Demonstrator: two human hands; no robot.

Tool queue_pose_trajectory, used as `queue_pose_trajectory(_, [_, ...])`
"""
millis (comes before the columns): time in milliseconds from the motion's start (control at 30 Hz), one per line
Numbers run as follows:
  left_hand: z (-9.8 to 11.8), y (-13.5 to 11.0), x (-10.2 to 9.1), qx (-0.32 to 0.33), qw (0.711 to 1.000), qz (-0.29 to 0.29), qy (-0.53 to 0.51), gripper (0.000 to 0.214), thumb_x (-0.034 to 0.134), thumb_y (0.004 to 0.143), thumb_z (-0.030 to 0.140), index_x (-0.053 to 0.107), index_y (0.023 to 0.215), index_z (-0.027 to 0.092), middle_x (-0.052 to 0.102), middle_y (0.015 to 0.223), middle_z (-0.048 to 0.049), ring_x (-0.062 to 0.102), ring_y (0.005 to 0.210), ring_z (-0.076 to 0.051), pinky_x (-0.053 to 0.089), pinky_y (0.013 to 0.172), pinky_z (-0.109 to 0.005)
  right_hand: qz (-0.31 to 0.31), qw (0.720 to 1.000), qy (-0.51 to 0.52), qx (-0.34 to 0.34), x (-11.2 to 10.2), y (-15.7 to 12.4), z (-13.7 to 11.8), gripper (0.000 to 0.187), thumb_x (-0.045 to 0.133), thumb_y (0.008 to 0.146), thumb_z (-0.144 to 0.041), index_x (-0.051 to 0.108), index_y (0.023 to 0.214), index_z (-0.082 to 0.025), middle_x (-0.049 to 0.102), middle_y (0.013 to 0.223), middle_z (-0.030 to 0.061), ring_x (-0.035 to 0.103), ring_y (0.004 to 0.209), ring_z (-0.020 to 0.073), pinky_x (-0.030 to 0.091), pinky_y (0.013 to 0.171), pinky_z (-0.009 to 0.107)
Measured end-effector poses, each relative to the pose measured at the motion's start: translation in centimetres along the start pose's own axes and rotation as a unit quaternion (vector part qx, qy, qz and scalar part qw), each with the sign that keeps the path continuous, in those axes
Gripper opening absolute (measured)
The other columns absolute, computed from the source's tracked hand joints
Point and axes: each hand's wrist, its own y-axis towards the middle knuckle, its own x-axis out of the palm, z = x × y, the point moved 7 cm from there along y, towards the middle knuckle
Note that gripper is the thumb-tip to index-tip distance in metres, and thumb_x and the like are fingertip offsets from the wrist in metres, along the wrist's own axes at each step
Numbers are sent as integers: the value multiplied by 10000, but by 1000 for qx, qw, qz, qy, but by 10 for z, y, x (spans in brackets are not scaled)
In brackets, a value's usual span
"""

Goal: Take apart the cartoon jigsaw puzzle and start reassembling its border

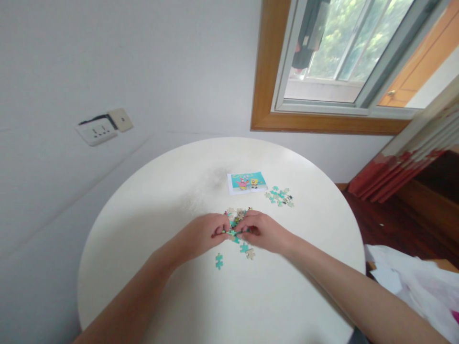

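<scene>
My left hand and my right hand meet over a pile of jigsaw puzzle pieces on the round white table. The fingers of both hands are curled, with thumb and fingertips close together at the pieces. Whatever each pinch holds is too small to make out. Close to my right hand lie a turquoise piece and a pale piece. Two turquoise pieces, seemingly joined, lie nearer to me, below my left hand.
A cartoon picture card lies behind the pile. To its right is a second group of puzzle pieces. Beyond the table are a wall with a socket and a wood-framed window. White bags are at the lower right.
</scene>
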Motion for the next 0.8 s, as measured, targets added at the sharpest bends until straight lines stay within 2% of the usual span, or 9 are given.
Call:
queue_pose_trajectory(167, [6,3,-2,-25,998,22,-49,129,525,818,291,561,760,181,495,637,40,431,594,-111,303,551,-214,60,996,49,48,-5,1,7,69,637,803,-204,678,853,-181,560,771,0,512,694,102,413,641,214])
queue_pose_trajectory(300, [11,7,-1,-45,991,74,-100,209,520,844,339,549,727,169,477,621,45,417,577,-99,298,533,-209,113,988,77,72,-12,2,13,197,598,849,-351,647,782,-173,540,715,-11,487,656,100,393,624,222])
queue_pose_trajectory(467, [17,8,0,-23,992,72,-103,171,579,801,343,610,830,178,546,704,22,474,631,-114,353,574,-211,171,975,92,104,-27,2,26,289,556,853,-400,590,684,-167,513,648,-14,453,621,105,362,585,225])
queue_pose_trajectory(533, [17,4,-4,-14,995,51,-90,161,587,789,330,616,851,185,571,754,7,501,680,-125,376,602,-211,179,975,80,109,-36,2,30,306,537,858,-410,590,679,-167,524,647,-10,453,621,107,360,584,227])
queue_pose_trajectory(667, [11,-12,-3,-42,992,-75,-91,162,579,786,339,615,850,195,539,694,24,508,641,-122,374,582,-205,189,974,2,122,-57,-1,46,277,536,852,-384,620,693,-173,584,689,12,494,657,121,379,604,232])
queue_pose_trajectory(800, [11,-26,-1,-42,988,-138,-61,255,640,717,316,603,952,224,570,805,22,540,713,-137,381,622,-214,222,958,-57,170,-90,-8,78,256,571,819,-387,654,704,-174,635,719,30,549,678,139,410,623,242])
